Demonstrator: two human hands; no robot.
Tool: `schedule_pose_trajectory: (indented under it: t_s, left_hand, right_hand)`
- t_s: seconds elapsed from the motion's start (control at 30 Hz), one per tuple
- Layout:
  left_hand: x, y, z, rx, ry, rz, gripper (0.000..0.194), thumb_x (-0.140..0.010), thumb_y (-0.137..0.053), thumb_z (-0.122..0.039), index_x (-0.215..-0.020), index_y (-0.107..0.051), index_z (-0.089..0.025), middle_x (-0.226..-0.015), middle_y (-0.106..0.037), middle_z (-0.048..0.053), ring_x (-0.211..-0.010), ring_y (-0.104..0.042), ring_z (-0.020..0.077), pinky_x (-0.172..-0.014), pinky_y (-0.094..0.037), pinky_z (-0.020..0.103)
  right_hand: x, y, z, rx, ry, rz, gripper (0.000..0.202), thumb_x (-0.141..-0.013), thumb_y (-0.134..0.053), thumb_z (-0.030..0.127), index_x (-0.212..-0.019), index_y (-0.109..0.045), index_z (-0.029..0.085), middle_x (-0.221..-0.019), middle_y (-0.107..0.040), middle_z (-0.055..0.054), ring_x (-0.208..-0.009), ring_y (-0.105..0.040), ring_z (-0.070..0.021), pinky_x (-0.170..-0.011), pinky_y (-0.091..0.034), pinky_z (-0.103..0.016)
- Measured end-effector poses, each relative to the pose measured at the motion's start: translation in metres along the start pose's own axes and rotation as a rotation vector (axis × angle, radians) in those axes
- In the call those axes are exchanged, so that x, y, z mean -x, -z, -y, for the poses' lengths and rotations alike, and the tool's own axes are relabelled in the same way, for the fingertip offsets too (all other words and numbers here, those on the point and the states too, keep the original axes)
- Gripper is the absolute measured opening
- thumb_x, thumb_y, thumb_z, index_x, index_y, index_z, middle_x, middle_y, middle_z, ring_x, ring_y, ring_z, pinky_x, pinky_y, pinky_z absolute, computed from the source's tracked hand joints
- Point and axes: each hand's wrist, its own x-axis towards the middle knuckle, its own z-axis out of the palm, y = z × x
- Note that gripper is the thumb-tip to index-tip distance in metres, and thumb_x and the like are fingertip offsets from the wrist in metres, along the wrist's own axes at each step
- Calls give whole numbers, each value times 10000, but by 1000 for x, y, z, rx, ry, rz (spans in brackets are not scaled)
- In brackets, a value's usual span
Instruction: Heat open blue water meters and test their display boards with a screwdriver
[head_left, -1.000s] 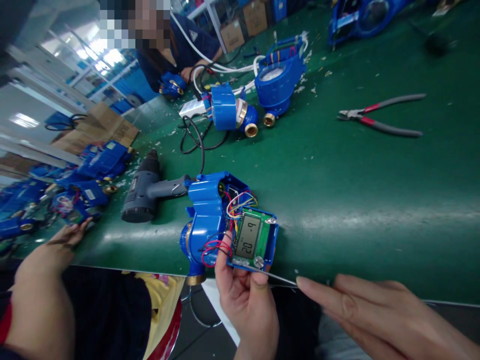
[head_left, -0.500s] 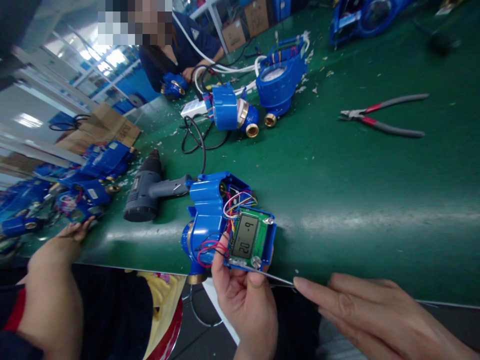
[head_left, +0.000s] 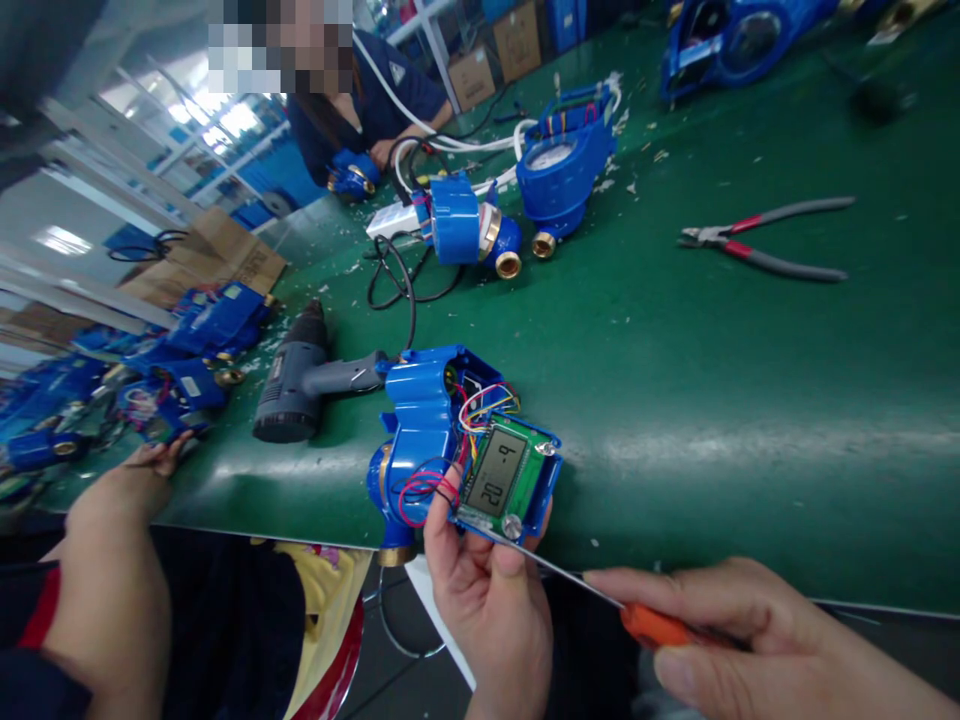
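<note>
the wearer's bare left hand (head_left: pixel 491 610) and bare right hand (head_left: pixel 772 635) have slim fingers and uncovered wrists, and below the near edge of the green desk (head_left: pixel 720 390), between the hands, plain, very dark clothing (head_left: pixel 589 635) shows beside a dim patch of grey fabric (head_left: pixel 656 685).

There is one view. It looks out from the person's head, ahead and down at the green worktop (head_left: pixel 637 380). The left grip (head_left: pixel 495 610) and right grip (head_left: pixel 742 630) are close, low in the view. The pliers (head_left: pixel 724 238) are farther off, and the boxes (head_left: pixel 517 42) are far away, up top. The room looks tipped.
</note>
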Motion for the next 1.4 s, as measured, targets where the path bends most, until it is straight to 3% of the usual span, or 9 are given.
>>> schedule_pose_trajectory:
  t_s: [0.17,0.33,0.47,0.63,0.8,0.9,1.1,1.27,1.4]
  left_hand:
    - [1,0,-3,-20,46,92,461,-843,-733,-206,-1257,-610,-367,-923,-756,-13,-945,-733,144,-841,-602,245]
    - [8,-2,-12,76,164,311,574,-935,-613,-209,-1425,-399,-417,-1328,-657,64,-1235,-606,192,-1052,-485,327]
    - [12,7,-23,22,273,275,527,-968,-552,-222,-1450,-398,-369,-1393,-605,81,-1311,-537,217,-1097,-453,342]
    - [-6,18,-34,-335,461,394,693,-822,-751,-340,-1428,-417,-305,-1350,-635,92,-1291,-562,236,-1100,-446,339]
    - [-26,1,-28,-417,528,389,846,-665,-830,-444,-1378,-415,-255,-1514,-441,136,-1393,-430,308,-1158,-358,427]
    - [-30,-11,-21,-378,559,377,967,-630,-848,-378,-1443,-334,-276,-1457,-486,126,-1302,-517,278,-1078,-431,382]
    - [-38,-24,-5,-179,570,393,945,-604,-866,-190,-1391,-352,-282,-970,-655,0,-701,-611,89,-691,-520,203]
    - [-41,-32,5,-79,536,322,834,-480,-909,-98,-1115,-401,-283,-1047,-646,-6,-928,-679,142,-722,-529,174]
    - [-42,-34,6,-85,572,361,951,-528,-912,-133,-1236,-310,-333,-974,-649,-27,-803,-694,144,-637,-545,187]
  right_hand:
    - [0,14,25,251,30,-83,342,-867,-577,338,-1169,-723,271,-744,-696,-32,-694,-676,-158,-659,-579,-224]
    - [1,27,39,392,94,-100,376,-877,-505,298,-1181,-719,243,-715,-688,-31,-721,-701,-169,-617,-577,-211]
    - [3,37,43,408,71,-72,379,-903,-505,321,-1224,-690,239,-921,-738,-38,-761,-709,-155,-644,-573,-193]
    - [4,65,46,476,9,-16,408,-934,-518,391,-1284,-640,222,-1134,-699,-58,-962,-699,-187,-840,-566,-249]
    - [-9,98,67,572,-13,93,406,-925,-530,389,-1296,-629,258,-1248,-640,-21,-1059,-670,-213,-884,-554,-286]
    - [-19,114,82,615,-23,181,386,-926,-550,371,-1300,-623,308,-1256,-635,27,-1064,-665,-190,-896,-536,-254]
    - [-33,139,105,721,-81,362,419,-963,-530,457,-1365,-566,344,-1222,-662,52,-960,-668,-151,-726,-504,-159]
    - [-39,147,118,758,-93,454,405,-973,-522,444,-1358,-581,331,-1117,-699,63,-835,-639,-102,-660,-454,-124]
    - [-42,146,122,731,-88,472,375,-974,-541,402,-1337,-605,330,-1147,-690,69,-854,-627,-83,-690,-444,-104]
